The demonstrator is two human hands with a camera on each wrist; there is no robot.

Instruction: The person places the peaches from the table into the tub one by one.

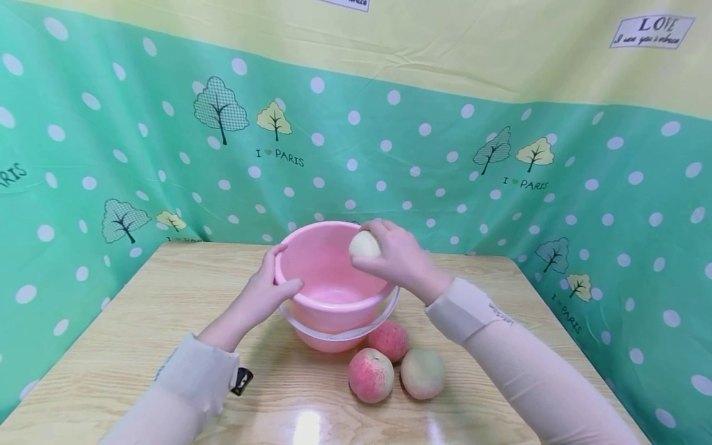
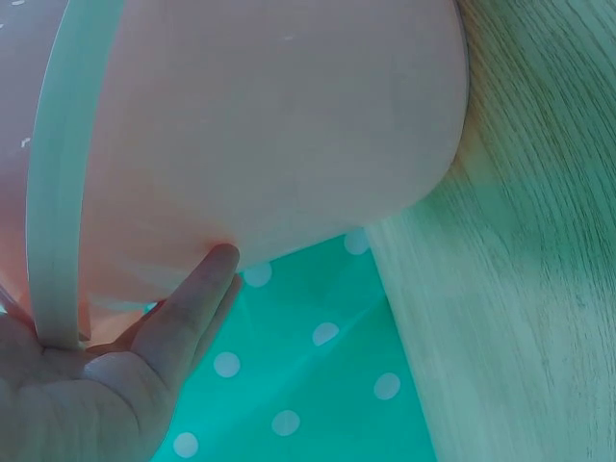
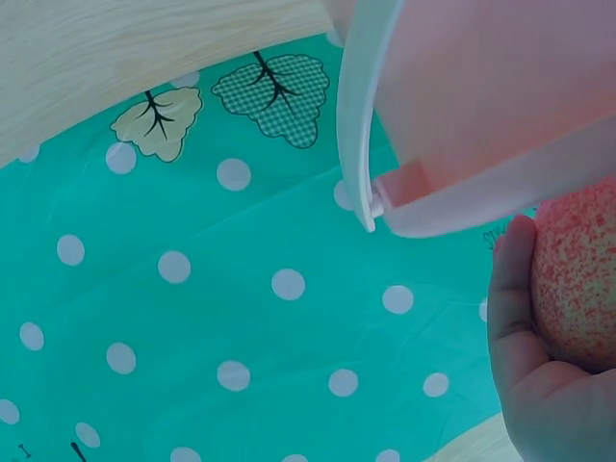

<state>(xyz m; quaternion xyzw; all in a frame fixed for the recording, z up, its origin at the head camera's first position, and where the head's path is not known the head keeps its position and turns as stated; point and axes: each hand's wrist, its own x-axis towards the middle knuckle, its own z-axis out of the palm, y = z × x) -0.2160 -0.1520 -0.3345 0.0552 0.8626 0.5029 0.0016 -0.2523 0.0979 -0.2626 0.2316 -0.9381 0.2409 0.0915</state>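
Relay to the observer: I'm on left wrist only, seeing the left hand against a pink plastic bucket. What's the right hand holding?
Observer: The right hand holds a round peach, which looks cream in the head view.
Operator: Cream all over?
Observer: No, the right wrist view shows red speckles on it.
Operator: Any other fruit near the pink plastic bucket?
Observer: Yes, three on the pale wooden table: a round reddish-pink peach at the back, a round pink-and-cream peach front left, and a round greenish-cream peach front right.
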